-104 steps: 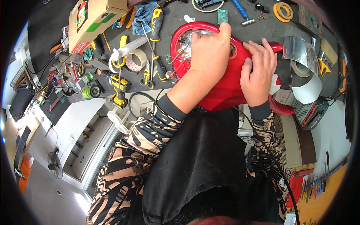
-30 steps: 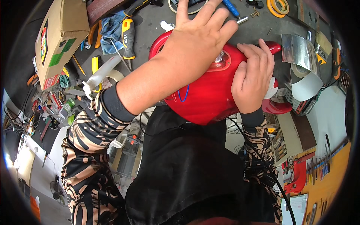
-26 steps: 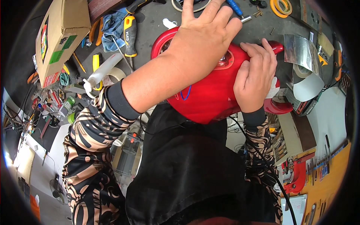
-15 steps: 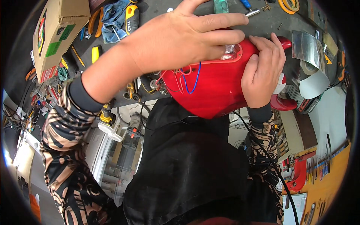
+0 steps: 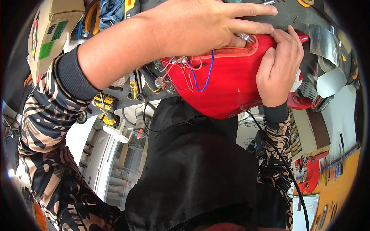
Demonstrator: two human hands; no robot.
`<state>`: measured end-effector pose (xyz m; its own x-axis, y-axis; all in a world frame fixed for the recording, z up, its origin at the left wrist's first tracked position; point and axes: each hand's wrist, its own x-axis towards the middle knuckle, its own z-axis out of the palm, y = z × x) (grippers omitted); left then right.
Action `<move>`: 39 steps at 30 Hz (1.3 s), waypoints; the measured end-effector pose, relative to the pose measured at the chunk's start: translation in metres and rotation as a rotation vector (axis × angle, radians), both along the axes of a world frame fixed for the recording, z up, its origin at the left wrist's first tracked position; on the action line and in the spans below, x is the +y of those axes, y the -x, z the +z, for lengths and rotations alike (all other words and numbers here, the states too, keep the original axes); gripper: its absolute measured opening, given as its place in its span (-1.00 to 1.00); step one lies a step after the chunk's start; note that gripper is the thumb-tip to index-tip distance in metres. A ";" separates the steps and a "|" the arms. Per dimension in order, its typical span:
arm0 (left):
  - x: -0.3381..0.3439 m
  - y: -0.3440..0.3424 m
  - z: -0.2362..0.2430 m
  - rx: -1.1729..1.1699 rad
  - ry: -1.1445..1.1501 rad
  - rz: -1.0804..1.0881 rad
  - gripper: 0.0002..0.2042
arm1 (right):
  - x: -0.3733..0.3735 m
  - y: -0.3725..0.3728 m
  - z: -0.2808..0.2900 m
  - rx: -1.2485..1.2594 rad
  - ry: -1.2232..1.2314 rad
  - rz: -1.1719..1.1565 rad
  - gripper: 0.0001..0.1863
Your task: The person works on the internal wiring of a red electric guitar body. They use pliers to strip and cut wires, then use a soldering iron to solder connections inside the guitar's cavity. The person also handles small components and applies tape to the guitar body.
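A red electric guitar body [image 5: 231,84] lies in front of me, with a long cavity [image 5: 221,51] cut into its top. Shiny foil [image 5: 246,37] shows at the cavity's right end. My left hand [image 5: 200,30] reaches across the cavity with two fingers stretched out; a lower finger dips in by the foil, and its tip is hidden. Flat on the body's right part rests my right hand [image 5: 279,73], its thumb apart from the fingers. Blue wire [image 5: 211,73] and red wires hang from the cavity's left end, near a round metal potentiometer [image 5: 159,82].
Yellow-handled pliers [image 5: 134,90] and a yellow-black cordless drill [image 5: 108,109] are left of the guitar body. A cardboard box [image 5: 54,34] stands at far left. Curled silver sheet [image 5: 323,42] and a tape roll [image 5: 327,63] lie right. A black cable [image 5: 275,158] runs past my right arm.
The whole view has shifted, and the guitar body now sits slightly farther right. My left hand has moved right and up, uncovering more of the wires. The right hand stays on the body.
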<state>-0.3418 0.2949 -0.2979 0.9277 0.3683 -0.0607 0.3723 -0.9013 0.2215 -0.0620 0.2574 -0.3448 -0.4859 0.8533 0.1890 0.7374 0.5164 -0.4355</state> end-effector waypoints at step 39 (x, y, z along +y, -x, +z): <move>0.011 -0.001 0.009 0.186 -0.201 -0.139 -0.66 | 0.003 0.003 0.007 -0.033 0.020 0.027 -0.57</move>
